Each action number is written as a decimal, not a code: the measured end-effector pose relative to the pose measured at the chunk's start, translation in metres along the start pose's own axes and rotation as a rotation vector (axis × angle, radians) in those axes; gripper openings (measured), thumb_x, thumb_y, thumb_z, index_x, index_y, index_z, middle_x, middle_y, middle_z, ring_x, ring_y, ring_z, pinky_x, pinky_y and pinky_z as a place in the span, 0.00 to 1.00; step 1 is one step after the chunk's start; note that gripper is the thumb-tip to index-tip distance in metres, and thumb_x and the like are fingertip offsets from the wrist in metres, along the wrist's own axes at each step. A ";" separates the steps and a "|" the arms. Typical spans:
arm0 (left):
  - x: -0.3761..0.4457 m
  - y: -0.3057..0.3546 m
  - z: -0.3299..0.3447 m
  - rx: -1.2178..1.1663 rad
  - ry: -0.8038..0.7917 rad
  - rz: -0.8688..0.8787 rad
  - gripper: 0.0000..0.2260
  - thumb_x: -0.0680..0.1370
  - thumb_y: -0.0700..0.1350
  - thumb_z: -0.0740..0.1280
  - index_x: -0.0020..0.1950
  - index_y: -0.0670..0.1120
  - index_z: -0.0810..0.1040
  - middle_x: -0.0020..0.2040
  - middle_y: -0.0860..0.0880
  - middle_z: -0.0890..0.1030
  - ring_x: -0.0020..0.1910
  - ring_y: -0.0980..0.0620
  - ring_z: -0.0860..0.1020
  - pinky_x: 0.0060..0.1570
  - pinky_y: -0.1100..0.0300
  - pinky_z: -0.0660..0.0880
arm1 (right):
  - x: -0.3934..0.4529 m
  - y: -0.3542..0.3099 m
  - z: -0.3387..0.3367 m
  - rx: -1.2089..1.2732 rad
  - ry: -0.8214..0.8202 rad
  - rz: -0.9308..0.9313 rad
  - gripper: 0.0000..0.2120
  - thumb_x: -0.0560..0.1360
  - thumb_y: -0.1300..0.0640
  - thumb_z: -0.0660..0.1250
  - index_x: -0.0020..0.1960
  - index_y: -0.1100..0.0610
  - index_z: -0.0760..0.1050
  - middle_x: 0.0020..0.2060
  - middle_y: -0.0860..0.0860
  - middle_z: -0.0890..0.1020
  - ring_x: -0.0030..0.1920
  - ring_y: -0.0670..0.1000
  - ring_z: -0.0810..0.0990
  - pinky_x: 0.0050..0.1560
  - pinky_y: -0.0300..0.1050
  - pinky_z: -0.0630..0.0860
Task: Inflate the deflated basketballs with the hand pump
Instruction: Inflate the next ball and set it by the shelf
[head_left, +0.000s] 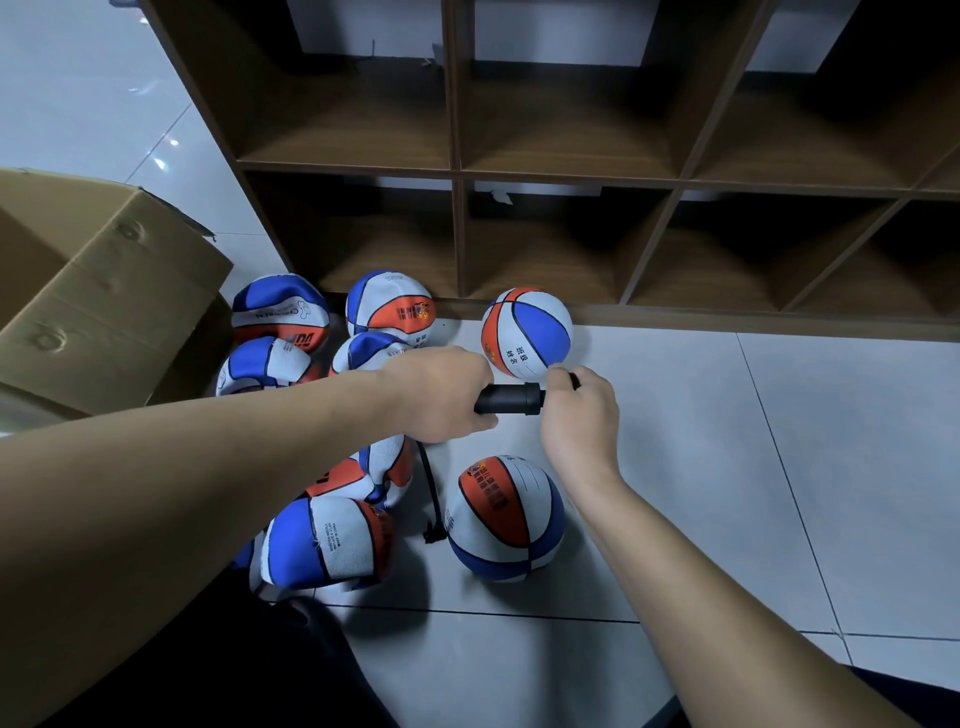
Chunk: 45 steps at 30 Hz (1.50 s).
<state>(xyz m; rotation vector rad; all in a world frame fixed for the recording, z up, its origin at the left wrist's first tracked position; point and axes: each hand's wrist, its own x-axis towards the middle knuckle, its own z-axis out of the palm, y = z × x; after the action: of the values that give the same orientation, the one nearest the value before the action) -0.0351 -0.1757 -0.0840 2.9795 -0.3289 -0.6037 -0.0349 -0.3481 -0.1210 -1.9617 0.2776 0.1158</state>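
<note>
The round ball by the shelf is showing the black Chinese characters "班级" and "姓名" on a white panel. A flattened ball at far left is showing "CHILDREN", printed upside down. Print on the other balls is staying too small to read.

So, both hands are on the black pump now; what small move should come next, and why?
Probably draw the handle out with the right hand while the left hand steadies the black plastic hand pump. The handle sits pushed in against the barrel, and the thin black hose hangs down beside the round orange, white and blue basketball on the floor; whether its needle is inserted cannot be told.
</note>
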 end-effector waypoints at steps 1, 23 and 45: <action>0.000 0.000 -0.001 -0.001 -0.003 0.004 0.15 0.81 0.58 0.69 0.39 0.53 0.72 0.35 0.51 0.77 0.35 0.50 0.77 0.36 0.54 0.73 | 0.000 0.000 0.001 -0.001 -0.001 -0.001 0.16 0.85 0.54 0.61 0.42 0.63 0.72 0.36 0.53 0.76 0.36 0.53 0.72 0.34 0.46 0.70; 0.001 -0.023 -0.001 -0.056 -0.084 -0.024 0.13 0.80 0.57 0.71 0.43 0.51 0.76 0.37 0.50 0.80 0.35 0.49 0.78 0.35 0.55 0.73 | 0.045 0.018 -0.055 0.076 0.093 0.152 0.18 0.75 0.58 0.63 0.34 0.52 0.55 0.30 0.51 0.58 0.36 0.55 0.55 0.37 0.51 0.53; 0.000 -0.011 0.001 0.023 0.019 0.015 0.14 0.82 0.57 0.68 0.39 0.54 0.72 0.36 0.51 0.79 0.35 0.50 0.79 0.35 0.54 0.74 | 0.002 0.004 -0.004 0.023 0.113 0.032 0.20 0.84 0.58 0.61 0.34 0.54 0.62 0.29 0.49 0.66 0.31 0.52 0.64 0.32 0.47 0.59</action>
<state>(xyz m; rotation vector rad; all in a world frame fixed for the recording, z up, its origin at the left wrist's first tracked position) -0.0336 -0.1651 -0.0865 3.0001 -0.3591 -0.5736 -0.0337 -0.3538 -0.1229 -1.9446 0.3832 0.0224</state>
